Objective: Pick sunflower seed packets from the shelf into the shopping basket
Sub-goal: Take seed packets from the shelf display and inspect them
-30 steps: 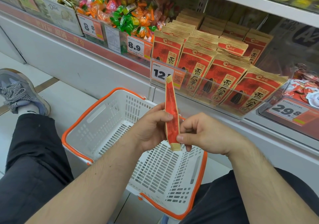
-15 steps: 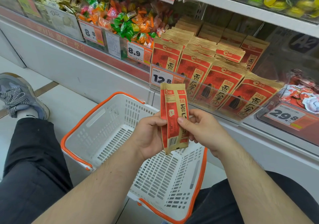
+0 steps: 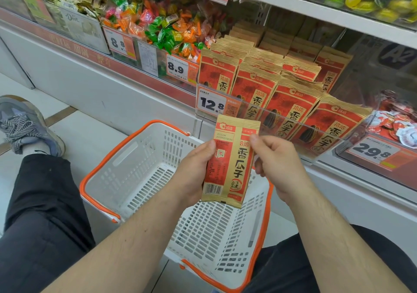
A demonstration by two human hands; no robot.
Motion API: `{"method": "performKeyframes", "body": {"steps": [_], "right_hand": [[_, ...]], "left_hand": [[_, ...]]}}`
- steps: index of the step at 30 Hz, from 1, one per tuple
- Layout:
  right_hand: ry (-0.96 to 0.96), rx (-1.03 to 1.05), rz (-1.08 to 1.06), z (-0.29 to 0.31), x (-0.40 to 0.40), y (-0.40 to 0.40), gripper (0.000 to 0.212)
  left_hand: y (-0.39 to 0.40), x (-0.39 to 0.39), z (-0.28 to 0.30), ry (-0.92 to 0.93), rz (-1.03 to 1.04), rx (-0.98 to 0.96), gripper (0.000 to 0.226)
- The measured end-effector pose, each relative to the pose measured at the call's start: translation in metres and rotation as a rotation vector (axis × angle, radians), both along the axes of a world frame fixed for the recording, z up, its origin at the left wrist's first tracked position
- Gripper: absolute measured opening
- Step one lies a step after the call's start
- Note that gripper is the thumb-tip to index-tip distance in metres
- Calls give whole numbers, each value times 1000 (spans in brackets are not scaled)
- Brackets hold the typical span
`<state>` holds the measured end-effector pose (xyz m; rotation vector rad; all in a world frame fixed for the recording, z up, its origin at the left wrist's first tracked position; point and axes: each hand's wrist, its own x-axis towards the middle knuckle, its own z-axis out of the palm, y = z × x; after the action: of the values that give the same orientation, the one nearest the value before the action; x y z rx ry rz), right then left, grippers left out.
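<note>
I hold one red-and-gold sunflower seed packet (image 3: pixel 230 164) upright over the basket, its printed back side turned toward me. My left hand (image 3: pixel 194 175) grips its left edge, thumb on the face. My right hand (image 3: pixel 275 164) pinches its right edge near the top. The white shopping basket (image 3: pixel 126 180) with an orange rim stands on the floor right under the packet, and I see nothing inside it. Several more seed packets (image 3: pixel 291 107) stand in rows on the shelf behind a clear plastic front.
A bin of wrapped candies (image 3: pixel 167 26) sits left of the seed packets, and another candy bin (image 3: pixel 397 123) to the right. Price tags (image 3: pixel 211 104) line the shelf edge. My knees flank the basket; my left shoe (image 3: pixel 24 125) rests on the tiled floor.
The packet has turned from edge-on to flat-on toward me and lifted slightly. My right hand moved from the packet's bottom up to its top right edge.
</note>
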<state>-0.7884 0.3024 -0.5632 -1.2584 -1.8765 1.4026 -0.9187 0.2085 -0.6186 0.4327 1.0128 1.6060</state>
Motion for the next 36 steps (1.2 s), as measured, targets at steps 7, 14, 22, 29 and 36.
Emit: {"method": "performKeyframes", "body": {"steps": [7,14,22,29,36], "right_hand": [[124,-15,-17,1,1,3,29],[146,-18,-23,-1,2,4,30],[-74,-83,143,-2,5,3,30],[-91,-104,187,-2,5,2,43],[-16,-254,352,3,13,3,34]], "left_hand": [[-1,3,2,-23,-14,-21,39],[-1,3,7,-17,-6,-45,36],[3,-2,12,-74,37,-119,45],[4,-4,14,-87,15,-65,37],[5,-7,18,-115,58,-71,27]]}}
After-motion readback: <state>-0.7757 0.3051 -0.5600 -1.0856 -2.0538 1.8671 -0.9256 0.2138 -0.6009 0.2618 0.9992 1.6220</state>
